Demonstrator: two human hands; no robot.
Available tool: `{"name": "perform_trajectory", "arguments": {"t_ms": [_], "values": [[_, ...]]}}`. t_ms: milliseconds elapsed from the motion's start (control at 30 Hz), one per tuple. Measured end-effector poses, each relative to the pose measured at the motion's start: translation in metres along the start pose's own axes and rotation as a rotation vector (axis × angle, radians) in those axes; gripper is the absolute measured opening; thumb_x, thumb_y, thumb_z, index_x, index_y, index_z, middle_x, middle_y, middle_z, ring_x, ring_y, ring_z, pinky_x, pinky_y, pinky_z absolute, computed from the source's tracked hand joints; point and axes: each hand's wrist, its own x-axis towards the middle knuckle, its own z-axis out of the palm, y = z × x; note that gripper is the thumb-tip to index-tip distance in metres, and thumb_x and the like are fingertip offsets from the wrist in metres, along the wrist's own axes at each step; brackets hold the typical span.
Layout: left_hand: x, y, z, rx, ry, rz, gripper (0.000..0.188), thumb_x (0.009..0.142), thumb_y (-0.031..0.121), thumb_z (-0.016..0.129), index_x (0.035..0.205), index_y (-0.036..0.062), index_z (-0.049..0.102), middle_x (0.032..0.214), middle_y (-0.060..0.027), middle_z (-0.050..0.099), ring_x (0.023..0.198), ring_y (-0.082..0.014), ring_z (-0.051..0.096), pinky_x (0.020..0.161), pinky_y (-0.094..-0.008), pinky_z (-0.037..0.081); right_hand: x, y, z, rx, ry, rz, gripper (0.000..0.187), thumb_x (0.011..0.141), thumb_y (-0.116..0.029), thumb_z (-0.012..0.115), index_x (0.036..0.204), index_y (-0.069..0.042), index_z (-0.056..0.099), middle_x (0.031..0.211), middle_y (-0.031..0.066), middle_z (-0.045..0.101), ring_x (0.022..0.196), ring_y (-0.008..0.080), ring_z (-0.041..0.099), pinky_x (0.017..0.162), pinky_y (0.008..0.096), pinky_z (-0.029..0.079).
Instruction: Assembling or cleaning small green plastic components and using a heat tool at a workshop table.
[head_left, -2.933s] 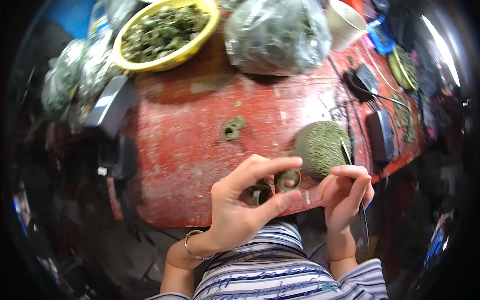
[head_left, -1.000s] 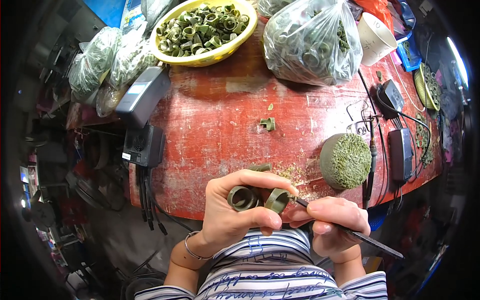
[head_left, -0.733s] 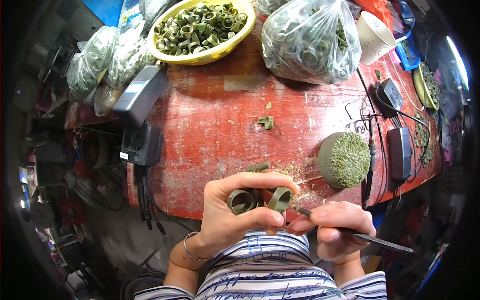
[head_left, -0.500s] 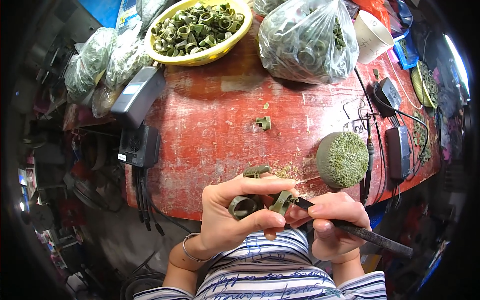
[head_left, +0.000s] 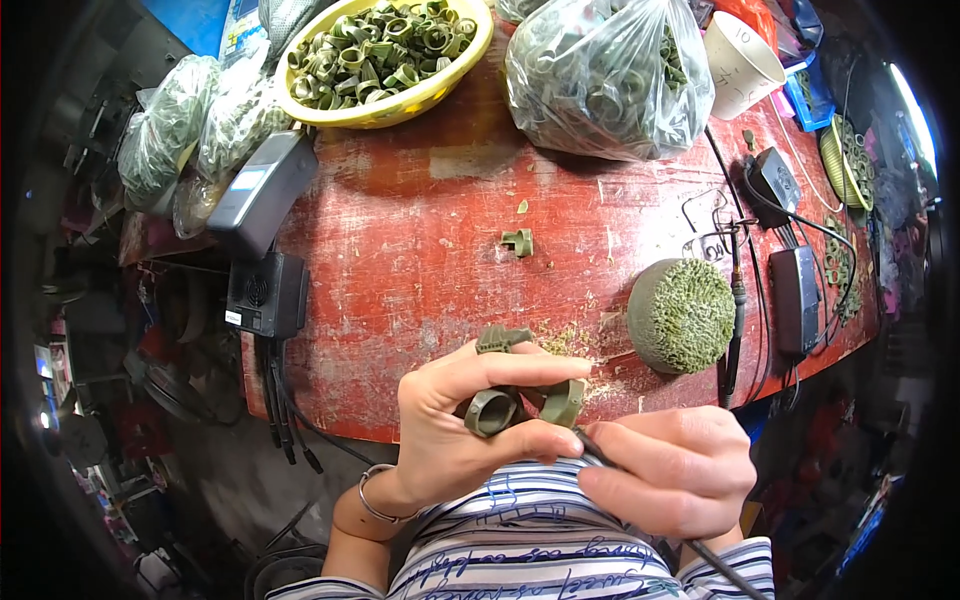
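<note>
My left hand (head_left: 455, 410) is closed around several olive-green rings. One ring (head_left: 564, 403) is pinched between thumb and index fingertip; another green ring (head_left: 490, 412) sits in the crook of the hand, and a broad green ring piece (head_left: 503, 340) sticks out past the fingers on the far side. My right hand (head_left: 672, 472) grips a dark slim tool (head_left: 720, 566). Its tip end points left, right beside the pinched ring and my left thumb; whether it touches the ring I cannot tell. Much of the tool is hidden by my right fingers.
On the worn red table (head_left: 400, 270) lie a small green piece (head_left: 517, 242), shavings (head_left: 562, 342) and a round green block with rough top (head_left: 685, 317). Farther back stand a yellow basket of rings (head_left: 400, 112), a filled plastic bag (head_left: 605, 90) and a white cup (head_left: 742, 65). Black corded boxes (head_left: 268, 293) flank both sides.
My right hand has turned over, knuckles now up, and the tool's rear end has swung down toward the lower edge. The pinched ring is turned slightly. The whole view has shifted a little.
</note>
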Motion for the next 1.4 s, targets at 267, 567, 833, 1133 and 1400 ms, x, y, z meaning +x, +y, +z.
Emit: {"name": "perform_trajectory", "arguments": {"t_ms": [267, 567, 833, 1133, 1400], "values": [[0.001, 0.006, 0.003, 0.483, 0.055, 0.382, 0.061, 0.050, 0.014, 0.085, 0.100, -0.0033, 0.055, 0.082, -0.0103, 0.062, 0.074, -0.0123, 0.057, 0.064, -0.0228, 0.047, -0.024, -0.001, 0.005, 0.386, 0.363, 0.693, 0.022, 0.081, -0.019, 0.063, 0.079, 0.003, 0.063, 0.060, 0.0112, 0.063, 0.054, 0.0193, 0.063, 0.049, 0.0271, 0.051], [0.000, 0.019, 0.007, 0.210, -0.117, 0.502, 0.043, 0.050, 0.010, 0.086, 0.084, 0.0013, 0.060, 0.081, -0.0169, 0.062, 0.067, -0.0185, 0.062, 0.059, -0.0261, 0.051, -0.035, 0.005, 0.005, 0.205, 0.442, 0.564, 0.027, 0.092, -0.024, 0.046, 0.089, 0.001, 0.054, 0.054, 0.0138, 0.059, 0.041, 0.0142, 0.054, 0.039, 0.0213, 0.042], [0.003, -0.008, 0.013, -0.330, -0.106, -0.013, 0.034, 0.069, -0.002, 0.069, 0.100, -0.0072, 0.056, 0.099, -0.0240, 0.052, 0.072, -0.0235, 0.061, 0.048, -0.0237, 0.052, -0.101, 0.075, -0.036, -0.470, 0.640, 0.842, 0.023, 0.091, -0.015, 0.048, 0.098, 0.003, 0.060, 0.080, 0.0067, 0.060, 0.064, 0.0115, 0.052, 0.060, 0.0217, 0.042], [0.000, -0.026, 0.022, -0.481, -0.076, -0.235, 0.038, 0.077, 0.004, 0.062, 0.111, -0.0081, 0.051, 0.110, -0.0246, 0.052, 0.076, -0.0194, 0.060, 0.047, -0.0176, 0.047, -0.118, 0.095, -0.048, -0.237, 0.519, 0.996, 0.028, 0.079, -0.001, 0.063, 0.106, 0.001, 0.060, 0.082, 0.0043, 0.061, 0.073, 0.0064, 0.054, 0.067, 0.0195, 0.043], [-0.003, -0.045, 0.024, -0.391, -0.117, -0.207, 0.033, 0.080, -0.006, 0.054, 0.112, -0.0050, 0.052, 0.123, -0.0198, 0.045, 0.084, -0.0232, 0.062, 0.059, -0.0237, 0.052, -0.116, 0.080, -0.048, -0.171, 0.764, 0.868, 0.031, 0.083, -0.001, 0.057, 0.113, 0.004, 0.055, 0.093, 0.0063, 0.061, 0.087, 0.0084, 0.053, 0.078, 0.0202, 0.040]]}}
